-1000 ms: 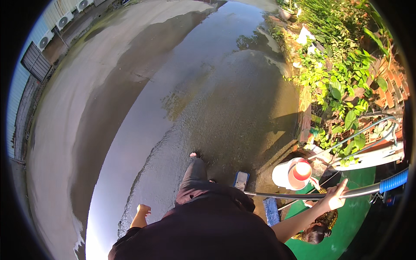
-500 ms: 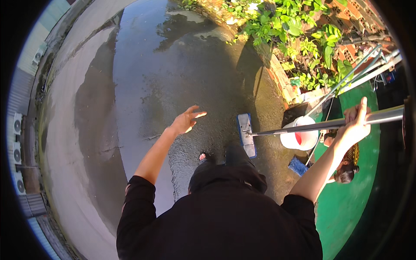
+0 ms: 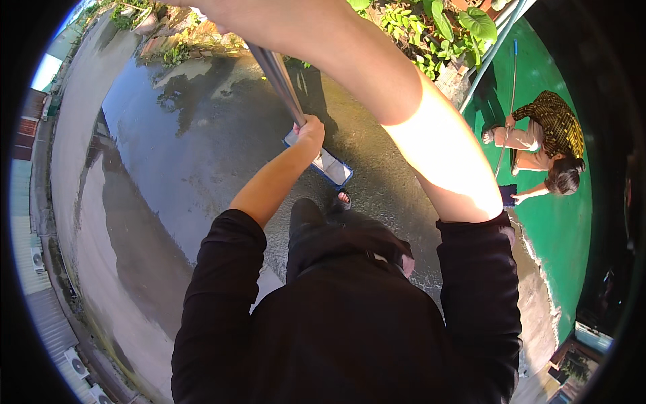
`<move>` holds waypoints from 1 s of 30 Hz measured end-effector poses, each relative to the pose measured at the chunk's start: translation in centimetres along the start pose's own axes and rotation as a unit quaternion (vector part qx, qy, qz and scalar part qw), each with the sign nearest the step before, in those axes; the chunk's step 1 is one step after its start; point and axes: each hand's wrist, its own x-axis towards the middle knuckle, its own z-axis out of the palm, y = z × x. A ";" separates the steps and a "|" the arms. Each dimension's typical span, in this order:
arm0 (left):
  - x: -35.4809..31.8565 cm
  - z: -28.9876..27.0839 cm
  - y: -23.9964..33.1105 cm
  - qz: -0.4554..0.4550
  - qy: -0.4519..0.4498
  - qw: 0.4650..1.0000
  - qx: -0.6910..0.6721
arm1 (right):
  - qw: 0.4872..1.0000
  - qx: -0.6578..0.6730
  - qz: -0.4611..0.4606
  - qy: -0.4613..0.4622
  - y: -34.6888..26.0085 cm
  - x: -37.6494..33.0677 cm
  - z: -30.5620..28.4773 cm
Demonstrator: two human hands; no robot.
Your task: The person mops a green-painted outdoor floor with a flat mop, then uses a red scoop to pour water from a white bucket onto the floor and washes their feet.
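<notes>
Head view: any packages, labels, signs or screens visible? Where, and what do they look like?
None that can be made out: no package, label, sign or screen.
In view: a grey metal mop pole held by the left hand, its flat blue-edged mop head on the wet concrete floor, and a crouching person in a dark patterned top on the green floor.

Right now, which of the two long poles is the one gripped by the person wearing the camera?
The thick grey metal pole ending in the flat blue-edged mop head; the left hand grips it. The thin pole over the green floor is with the crouching person.
</notes>
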 end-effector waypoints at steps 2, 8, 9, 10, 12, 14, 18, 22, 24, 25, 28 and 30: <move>-0.5 10.8 -2.2 0.001 -0.062 0.998 -0.026 | 0.993 -0.110 -0.050 -0.021 4.2 -0.2 5.8; 0.0 21.8 -9.5 -0.092 -0.006 0.978 -0.188 | 0.972 -0.192 0.134 0.023 24.7 -13.7 3.2; 0.0 21.7 -10.7 -0.104 -0.006 0.974 -0.202 | 0.950 -0.184 0.246 0.052 31.0 -19.4 2.1; 0.3 21.4 -11.9 -0.112 -0.004 0.970 -0.217 | 0.895 -0.234 0.378 0.035 35.3 -25.0 0.2; -4.5 20.0 -17.7 -0.087 0.013 0.960 -0.266 | 0.836 -0.226 0.499 -0.025 37.7 -32.3 0.1; -8.3 19.0 -21.8 -0.121 0.035 0.953 -0.277 | 0.796 -0.217 0.565 -0.034 40.9 -36.8 1.8; -13.0 16.9 -29.0 -0.095 0.113 0.956 -0.252 | 0.722 -0.183 0.666 -0.035 44.6 -43.7 2.6; -16.7 16.6 -35.5 -0.079 0.230 0.955 -0.168 | 0.635 -0.029 0.771 0.039 43.4 -43.7 -0.1; -21.5 14.5 -38.3 -0.118 0.232 0.958 -0.122 | 0.582 0.084 0.808 0.035 42.0 -39.1 0.2; -22.0 14.4 -40.1 -0.114 0.229 0.955 -0.154 | 0.563 0.134 0.815 0.034 41.8 -39.8 -0.2; -22.1 14.5 -42.7 -0.097 0.234 0.941 -0.225 | 0.546 0.184 0.817 0.033 39.8 -41.8 -0.7; -21.7 13.9 -43.0 -0.068 0.267 0.930 -0.241 | 0.552 0.243 0.794 0.073 39.2 -43.9 0.5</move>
